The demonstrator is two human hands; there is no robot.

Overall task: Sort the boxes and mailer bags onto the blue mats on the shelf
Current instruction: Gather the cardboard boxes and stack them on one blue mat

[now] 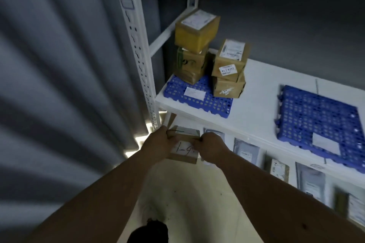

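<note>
Trouble would come from the two leaning stacks of boxes [197, 45] on the left blue mat [199, 96] (little bare room remains), since left hand [160, 141] and right hand [210, 147] pinch a small cardboard box [184, 145], fingers curled round its sides, below the shelf [256, 89] edge.

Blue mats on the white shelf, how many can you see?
2. One blue mat lies at the shelf's left end, with stacked boxes on its back part. The other blue mat lies further right, carrying only a paper label. More may lie beyond the picture's right edge.
</note>
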